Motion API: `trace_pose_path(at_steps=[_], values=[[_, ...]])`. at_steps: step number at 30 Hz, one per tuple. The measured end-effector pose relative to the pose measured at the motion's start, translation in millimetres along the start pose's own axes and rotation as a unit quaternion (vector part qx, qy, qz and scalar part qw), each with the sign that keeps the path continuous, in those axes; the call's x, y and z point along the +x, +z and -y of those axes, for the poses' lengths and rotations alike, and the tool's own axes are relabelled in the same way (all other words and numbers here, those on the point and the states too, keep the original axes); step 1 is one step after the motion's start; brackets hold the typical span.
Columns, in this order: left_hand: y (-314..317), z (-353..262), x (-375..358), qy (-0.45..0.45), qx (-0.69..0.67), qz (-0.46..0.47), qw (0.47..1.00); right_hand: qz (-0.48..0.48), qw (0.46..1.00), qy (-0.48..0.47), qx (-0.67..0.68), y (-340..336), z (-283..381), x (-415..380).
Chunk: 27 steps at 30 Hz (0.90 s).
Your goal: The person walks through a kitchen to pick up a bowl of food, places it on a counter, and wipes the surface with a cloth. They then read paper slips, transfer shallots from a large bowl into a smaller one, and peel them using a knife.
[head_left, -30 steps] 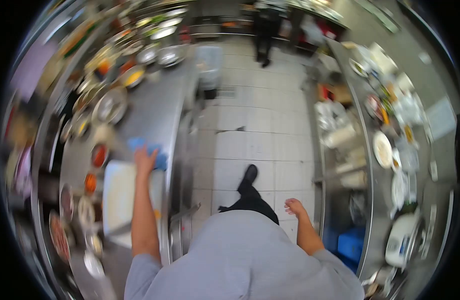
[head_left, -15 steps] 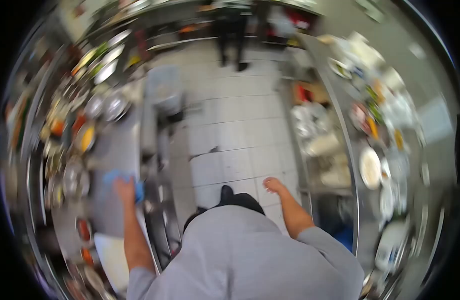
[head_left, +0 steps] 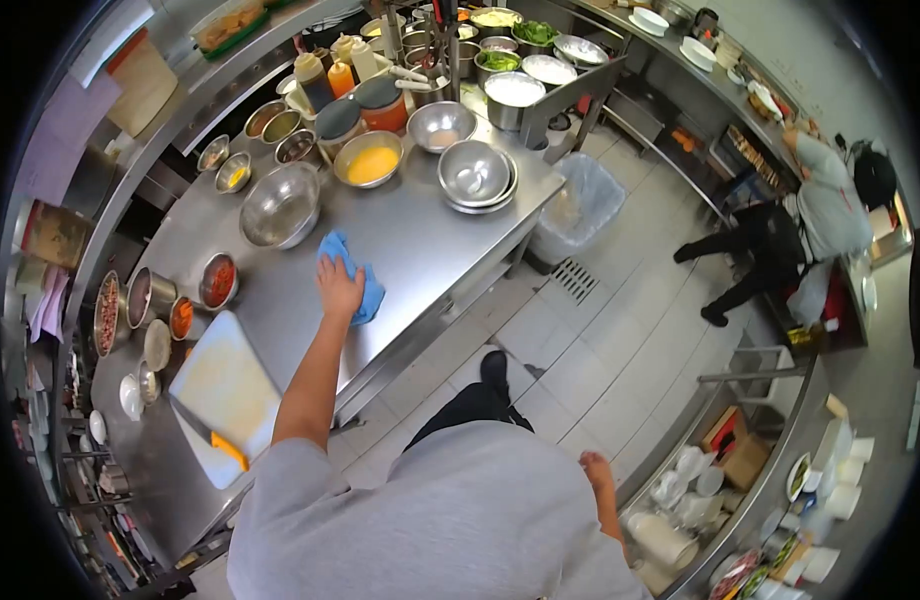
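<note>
My left hand lies on a blue cloth, pressing it against the steel worktop. Part of the cloth is bunched under the fingers. To the left of this hand is a large steel bowl; a white cutting board and a knife with an orange handle lie nearer my body. Low at my right side hangs my right hand, its fingers loosely curled with nothing visible in them, away from any surface.
Stacked steel bowls and a bowl of yellow liquid stand farther along the worktop. A lined bin is beyond its end. Another person works at the far counter. Right of me, a shelf unit holds plastic containers.
My view has swung left toward the worktop and sharpened. My left hand still rests on the blue cloth. The right hand still hangs at my side.
</note>
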<state>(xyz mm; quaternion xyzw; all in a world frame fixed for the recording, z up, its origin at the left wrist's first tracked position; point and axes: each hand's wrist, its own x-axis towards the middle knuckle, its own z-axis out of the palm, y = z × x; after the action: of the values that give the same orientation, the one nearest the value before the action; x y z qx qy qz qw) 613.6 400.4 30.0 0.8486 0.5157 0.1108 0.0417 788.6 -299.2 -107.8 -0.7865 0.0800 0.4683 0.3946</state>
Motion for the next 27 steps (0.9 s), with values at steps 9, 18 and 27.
trace_pose_path(at_steps=[9,18,27], values=[[59.6,-191.6,40.0,0.145,-0.104,-0.026,0.984,-0.053,0.994,0.056,0.077,-86.7,93.2,59.9],[33.2,-221.9,40.4,0.040,-0.349,-0.078,0.933,0.066,0.997,0.031,-0.037,-116.8,249.8,184.9],[-40.4,-281.2,130.9,-0.040,-0.082,0.069,0.993,0.125,0.983,0.001,-0.133,-207.7,378.4,321.0]])
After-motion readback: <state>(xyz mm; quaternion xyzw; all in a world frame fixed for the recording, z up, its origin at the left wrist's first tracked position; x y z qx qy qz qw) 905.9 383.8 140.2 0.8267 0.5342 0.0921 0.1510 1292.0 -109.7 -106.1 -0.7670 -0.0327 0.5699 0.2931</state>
